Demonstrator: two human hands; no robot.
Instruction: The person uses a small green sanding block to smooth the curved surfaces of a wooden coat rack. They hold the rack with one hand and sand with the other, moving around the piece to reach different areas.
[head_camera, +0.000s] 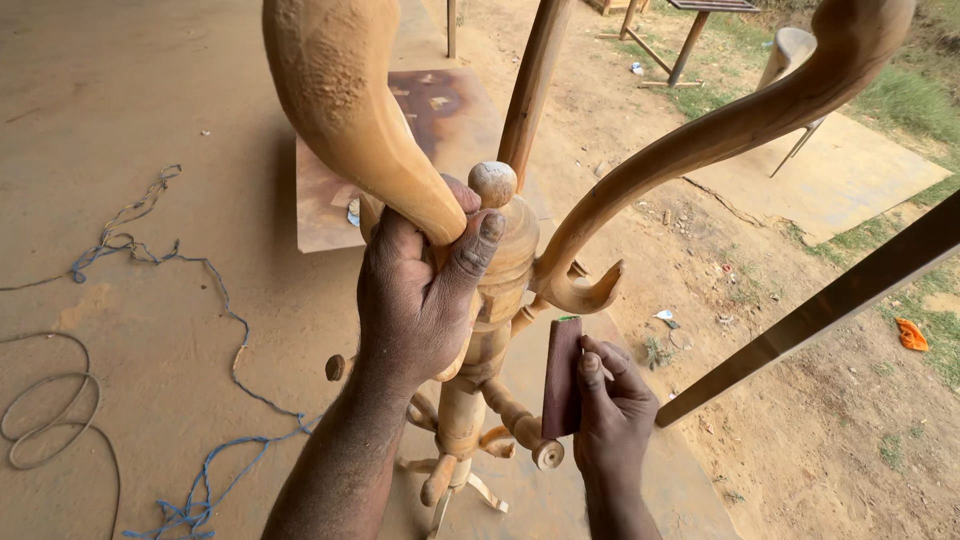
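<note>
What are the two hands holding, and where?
Left hand grips the wooden stand near its top; right hand pinches a sandpaper piece by its edge.

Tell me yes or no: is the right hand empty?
No, the right hand grips a folded dark reddish sandpaper sheet beside the wooden stand.

Dusty concrete floor (130, 90), blue cord (215, 300) and grey cord (50, 410) lying loose, flat brown board (450, 110) beyond

Sandpaper (561, 378) right of wooden stand (487, 330)
</note>
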